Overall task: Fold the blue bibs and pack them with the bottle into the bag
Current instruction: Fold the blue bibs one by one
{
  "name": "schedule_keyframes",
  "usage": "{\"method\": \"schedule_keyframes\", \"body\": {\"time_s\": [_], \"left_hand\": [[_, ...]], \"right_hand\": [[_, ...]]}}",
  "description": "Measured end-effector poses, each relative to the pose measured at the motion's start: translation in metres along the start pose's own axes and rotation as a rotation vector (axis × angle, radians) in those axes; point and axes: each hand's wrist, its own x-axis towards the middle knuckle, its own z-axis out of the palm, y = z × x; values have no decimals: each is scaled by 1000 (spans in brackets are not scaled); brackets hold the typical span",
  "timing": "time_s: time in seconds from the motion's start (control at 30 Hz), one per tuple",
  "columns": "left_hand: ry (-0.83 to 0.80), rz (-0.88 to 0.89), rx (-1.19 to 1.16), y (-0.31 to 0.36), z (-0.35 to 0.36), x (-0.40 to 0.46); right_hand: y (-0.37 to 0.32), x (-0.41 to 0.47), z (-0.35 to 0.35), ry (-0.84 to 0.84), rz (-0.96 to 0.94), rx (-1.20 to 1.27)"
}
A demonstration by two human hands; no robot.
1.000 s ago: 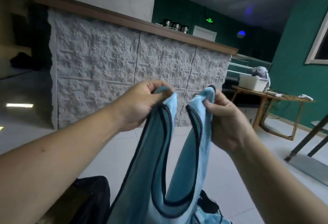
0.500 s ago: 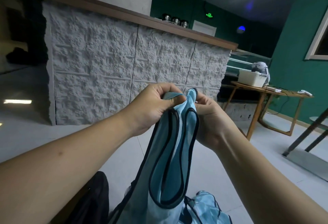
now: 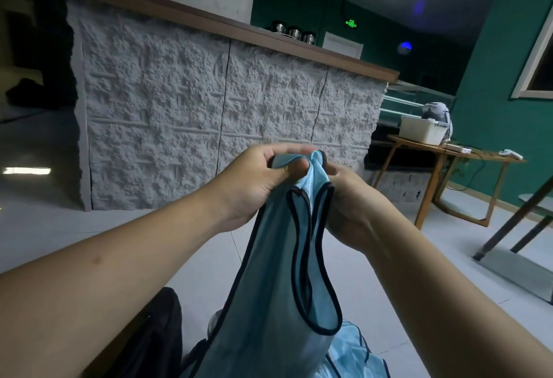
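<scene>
Both hands hold up a light-blue mesh bib with dark piping (image 3: 278,282): the left hand (image 3: 257,180) and right hand (image 3: 347,198) each pinch a shoulder strap, the straps pressed together (the grip is tight). Another blue bib (image 3: 356,356) lies crumpled below, beside a black bag (image 3: 158,332).
</scene>
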Motion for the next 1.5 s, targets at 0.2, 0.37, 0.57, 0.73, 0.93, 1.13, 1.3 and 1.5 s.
{"method": "schedule_keyframes", "body": {"time_s": [0.2,0.37,0.57,0.73,0.93,1.13,1.3,1.5], "left_hand": [[-46,-73,-51,3,1,-3],[4,-49,-69,3,-2,-1],[135,31,-71,2,-7,3],[337,96,-56,13,-22,8],[497,143,47,21,-38,13],[513,155,29,27,-49,14],[506,177,41,28,-53,14],[489,173,32,24,-55,13]], "right_hand": [[2,-6,0,-196,98,28],[4,-6,5,-160,93,62],[7,-2,11,-20,19,-74],[11,-6,5,-69,8,-280],[37,-11,2,-211,-64,-543],[48,-10,9,-250,-268,-731],[48,-11,13,-305,-273,-854],[52,-9,18,-349,-170,-1225]]}}
